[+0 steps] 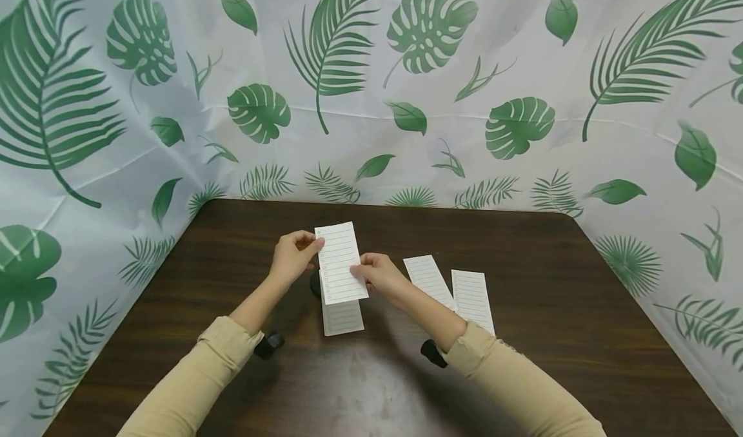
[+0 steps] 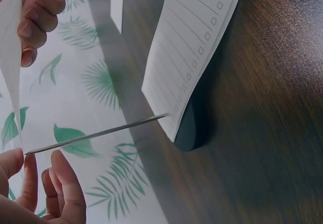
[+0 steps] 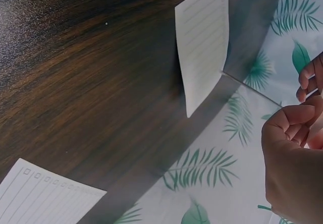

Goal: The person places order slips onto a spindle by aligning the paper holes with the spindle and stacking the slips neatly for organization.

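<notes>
My left hand (image 1: 293, 256) pinches the upper left edge of a white lined checklist sheet (image 1: 340, 260), thumb on top. On the sheet's lower right edge, my right hand (image 1: 380, 272) has its thumb in front and fingers behind. Below it, a few similar sheets (image 2: 189, 47) sit pierced on a bill spike, whose thin metal needle (image 2: 101, 132) rises from a dark base (image 2: 187, 128). The needle's tip reaches the left fingertips, beside the held sheet. Whether it has pierced that sheet I cannot tell. From above, the held sheet hides the needle.
Two loose lined sheets, one tilted (image 1: 429, 279) and one beside it (image 1: 473, 298), lie on the dark wooden table (image 1: 551, 308) to the right, near my right forearm. A white leaf-print cloth (image 1: 360, 147) hangs behind the table's far edge.
</notes>
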`<state>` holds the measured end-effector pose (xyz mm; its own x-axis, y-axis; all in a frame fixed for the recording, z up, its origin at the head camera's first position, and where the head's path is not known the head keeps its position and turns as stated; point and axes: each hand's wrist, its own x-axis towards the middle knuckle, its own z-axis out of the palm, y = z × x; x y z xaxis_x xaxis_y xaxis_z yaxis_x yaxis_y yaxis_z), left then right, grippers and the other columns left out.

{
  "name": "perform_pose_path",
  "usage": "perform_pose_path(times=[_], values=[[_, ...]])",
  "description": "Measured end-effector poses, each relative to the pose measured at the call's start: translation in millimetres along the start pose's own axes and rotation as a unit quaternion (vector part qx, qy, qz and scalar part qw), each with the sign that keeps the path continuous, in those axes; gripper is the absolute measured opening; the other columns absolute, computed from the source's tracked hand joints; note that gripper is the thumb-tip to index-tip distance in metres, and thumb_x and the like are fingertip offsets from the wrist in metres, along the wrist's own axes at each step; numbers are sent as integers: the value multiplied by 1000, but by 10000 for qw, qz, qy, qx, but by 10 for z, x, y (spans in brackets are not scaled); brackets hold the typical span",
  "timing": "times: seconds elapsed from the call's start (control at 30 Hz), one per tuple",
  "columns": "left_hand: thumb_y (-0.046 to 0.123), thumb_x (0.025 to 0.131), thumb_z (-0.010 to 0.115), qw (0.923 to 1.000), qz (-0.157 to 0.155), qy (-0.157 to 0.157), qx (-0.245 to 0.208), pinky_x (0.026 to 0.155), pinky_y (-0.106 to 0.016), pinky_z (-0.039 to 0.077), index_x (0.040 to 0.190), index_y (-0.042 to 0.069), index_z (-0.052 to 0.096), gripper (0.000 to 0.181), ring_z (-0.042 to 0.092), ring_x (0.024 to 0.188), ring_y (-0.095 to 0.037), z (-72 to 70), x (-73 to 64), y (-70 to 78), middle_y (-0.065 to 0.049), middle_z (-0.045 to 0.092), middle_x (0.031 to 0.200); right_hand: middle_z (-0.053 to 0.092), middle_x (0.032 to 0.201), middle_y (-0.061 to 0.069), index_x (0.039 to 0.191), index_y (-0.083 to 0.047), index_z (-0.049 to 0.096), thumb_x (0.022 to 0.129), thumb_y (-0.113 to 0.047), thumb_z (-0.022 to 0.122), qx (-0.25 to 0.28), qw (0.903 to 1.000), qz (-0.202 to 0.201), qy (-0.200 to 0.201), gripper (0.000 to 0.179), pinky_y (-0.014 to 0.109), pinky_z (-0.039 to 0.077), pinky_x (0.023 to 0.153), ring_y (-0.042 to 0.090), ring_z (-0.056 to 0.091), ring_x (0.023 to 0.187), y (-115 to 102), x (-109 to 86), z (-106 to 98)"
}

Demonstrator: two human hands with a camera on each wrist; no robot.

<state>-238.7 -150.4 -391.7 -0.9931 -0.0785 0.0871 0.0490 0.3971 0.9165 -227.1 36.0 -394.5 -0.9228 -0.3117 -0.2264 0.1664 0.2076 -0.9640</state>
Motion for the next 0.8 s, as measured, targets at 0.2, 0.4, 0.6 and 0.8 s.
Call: perform_pose_path(times=[0.2, 0.4, 0.6, 0.8], values=[[17, 91, 61, 9998, 12, 128, -141, 62, -38, 61, 97, -4, 65, 22, 59, 66, -10, 18, 16, 7, -10, 62, 83, 59, 72, 0, 97, 7, 56, 93, -6, 52, -74, 9999, -104, -70, 14, 19, 43, 53, 7, 52, 59, -9, 9, 3], [14, 93, 59, 9997, 40, 150, -211, 56, -29, 60, 99, -6, 63, 22, 57, 57, -7, 56, 16, 6, -14, 62, 82, 60, 72, 0, 98, 8, 56, 93, -6, 52, -75, 9999, -135, -8, 15, 20, 45, 53, 7, 53, 58, -3, 13, 3], [14, 94, 57, 9994, 59, 162, -292, 50, -20, 55, 99, -6, 61, 21, 53, 55, -7, 96, -5, -31, -9, 57, 76, 60, 71, 0, 98, 8, 56, 93, -6, 52, -23, 9999, -133, 14, 15, 19, 44, 52, 7, 52, 58, 14, 6, -11], [13, 94, 56, 9986, 16, 262, -460, 47, -18, 53, 98, -4, 60, 18, 52, 55, -10, 131, -14, -46, -6, 54, 75, 62, 72, 1, 99, 9, 56, 93, -6, 52, 120, 9998, -144, -55, 16, 17, 46, 52, 7, 55, 59, 18, 5, -22]])
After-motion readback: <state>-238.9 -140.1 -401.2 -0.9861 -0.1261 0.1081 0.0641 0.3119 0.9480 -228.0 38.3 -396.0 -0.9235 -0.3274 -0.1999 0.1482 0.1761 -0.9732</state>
